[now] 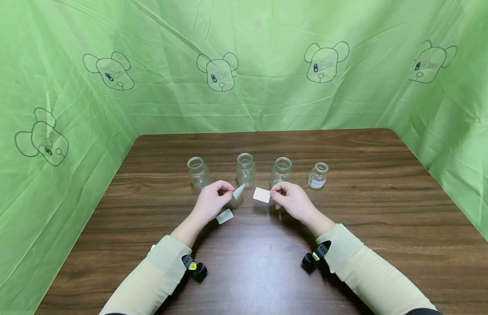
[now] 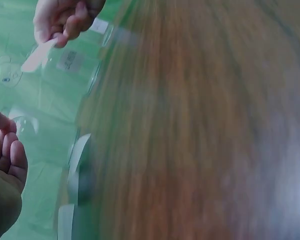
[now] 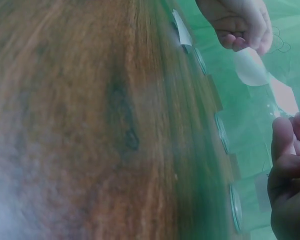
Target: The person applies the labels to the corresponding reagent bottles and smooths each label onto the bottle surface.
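Observation:
My left hand (image 1: 215, 200) pinches a small curled paper label (image 1: 238, 191) between thumb and fingertips, above the table. Facing it, my right hand (image 1: 293, 199) pinches a flat white label (image 1: 261, 195) by its right edge. In the right wrist view the left hand's label (image 3: 251, 67) bends as it hangs from the fingers. Beyond the hands stand a left glass jar (image 1: 198, 174), a middle glass jar (image 1: 246, 169) and another glass jar (image 1: 282, 170) behind the right hand. That last jar bears a printed label (image 2: 70, 61), seen in the left wrist view.
A smaller glass jar (image 1: 317, 175) with a printed label stands at the right end of the row. One loose paper label (image 1: 225, 216) lies just below the left hand. A white edge (image 1: 153, 247) shows beside the left sleeve. Green cloth (image 1: 259, 105) surrounds the wooden table (image 1: 385, 210).

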`<move>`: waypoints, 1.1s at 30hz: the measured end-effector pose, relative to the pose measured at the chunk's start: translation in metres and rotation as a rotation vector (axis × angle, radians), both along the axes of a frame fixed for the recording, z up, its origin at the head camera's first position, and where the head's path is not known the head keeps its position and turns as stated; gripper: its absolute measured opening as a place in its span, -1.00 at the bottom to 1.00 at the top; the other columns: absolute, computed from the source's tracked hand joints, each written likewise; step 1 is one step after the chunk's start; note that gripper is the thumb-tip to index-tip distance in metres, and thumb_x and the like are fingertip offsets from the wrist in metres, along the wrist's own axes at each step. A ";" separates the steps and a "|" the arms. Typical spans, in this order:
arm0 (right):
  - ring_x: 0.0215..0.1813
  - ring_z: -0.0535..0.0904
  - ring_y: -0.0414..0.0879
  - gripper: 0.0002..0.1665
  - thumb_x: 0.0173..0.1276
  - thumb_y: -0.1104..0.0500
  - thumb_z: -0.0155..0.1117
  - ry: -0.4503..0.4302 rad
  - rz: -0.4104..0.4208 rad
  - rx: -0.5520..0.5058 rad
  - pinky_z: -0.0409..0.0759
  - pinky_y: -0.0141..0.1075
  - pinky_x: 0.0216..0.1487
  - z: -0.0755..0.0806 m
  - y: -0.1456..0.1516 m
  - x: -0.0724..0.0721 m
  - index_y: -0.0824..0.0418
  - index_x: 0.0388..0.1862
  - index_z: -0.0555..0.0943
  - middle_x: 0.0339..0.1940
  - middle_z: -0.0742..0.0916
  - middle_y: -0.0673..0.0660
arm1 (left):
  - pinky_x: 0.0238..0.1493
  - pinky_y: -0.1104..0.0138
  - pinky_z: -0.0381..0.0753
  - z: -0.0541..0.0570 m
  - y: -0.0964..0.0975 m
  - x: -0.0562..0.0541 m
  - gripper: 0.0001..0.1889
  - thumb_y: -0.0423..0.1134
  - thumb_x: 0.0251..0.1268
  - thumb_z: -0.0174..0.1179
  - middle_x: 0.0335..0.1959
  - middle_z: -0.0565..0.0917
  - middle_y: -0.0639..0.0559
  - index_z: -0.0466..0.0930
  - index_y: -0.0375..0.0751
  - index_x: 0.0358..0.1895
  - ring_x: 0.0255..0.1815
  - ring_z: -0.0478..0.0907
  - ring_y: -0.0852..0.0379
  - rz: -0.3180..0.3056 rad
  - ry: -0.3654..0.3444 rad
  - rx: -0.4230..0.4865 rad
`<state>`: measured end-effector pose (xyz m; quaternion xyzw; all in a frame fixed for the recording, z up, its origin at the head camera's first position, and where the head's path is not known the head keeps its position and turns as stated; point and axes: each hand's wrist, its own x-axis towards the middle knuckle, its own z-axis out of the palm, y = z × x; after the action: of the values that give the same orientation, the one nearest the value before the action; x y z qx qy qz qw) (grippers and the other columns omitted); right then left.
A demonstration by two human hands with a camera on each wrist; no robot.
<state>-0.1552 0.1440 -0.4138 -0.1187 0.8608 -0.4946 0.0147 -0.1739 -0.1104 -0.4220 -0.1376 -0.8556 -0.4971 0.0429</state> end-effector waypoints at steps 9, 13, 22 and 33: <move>-0.57 0.57 -0.09 -0.91 0.30 0.21 0.19 -0.004 -0.010 0.007 0.35 -0.32 -0.54 -0.002 0.004 0.000 0.22 -0.34 0.59 -0.58 0.65 0.18 | -0.40 0.34 0.41 -0.005 -0.036 -0.001 -0.91 -0.35 0.04 0.17 -0.50 0.61 0.11 0.63 -0.16 -0.38 -0.46 0.46 0.18 0.021 -0.016 -0.043; -0.56 0.58 -0.04 -0.91 0.30 0.21 0.18 -0.006 -0.009 0.009 0.35 -0.32 -0.53 -0.003 0.005 0.001 0.21 -0.35 0.59 -0.60 0.64 0.16 | -0.39 0.33 0.43 -0.009 -0.053 -0.001 -0.91 -0.34 0.06 0.16 -0.47 0.62 0.09 0.64 -0.16 -0.36 -0.43 0.48 0.17 0.029 -0.061 -0.076; -0.57 0.57 -0.05 -0.91 0.30 0.20 0.19 -0.001 -0.003 0.013 0.35 -0.31 -0.56 -0.003 0.007 0.000 0.21 -0.34 0.59 -0.69 0.59 -0.01 | -0.36 0.31 0.42 -0.015 -0.077 -0.002 -0.92 -0.37 0.08 0.18 -0.46 0.62 0.06 0.64 -0.20 -0.34 -0.41 0.46 0.14 0.076 -0.120 -0.135; -0.59 0.56 -0.12 -0.90 0.29 0.19 0.19 -0.012 -0.004 0.014 0.35 -0.32 -0.58 -0.005 0.007 0.001 0.20 -0.34 0.58 -0.66 0.60 0.02 | -0.33 0.24 0.41 -0.012 -0.096 0.001 -0.89 -0.32 0.03 0.13 -0.45 0.64 0.06 0.63 -0.17 -0.37 -0.42 0.48 0.10 0.187 -0.115 -0.340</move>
<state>-0.1547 0.1512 -0.4184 -0.1138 0.8645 -0.4891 0.0194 -0.1732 -0.2061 -0.4342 -0.0344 -0.9374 -0.3463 0.0162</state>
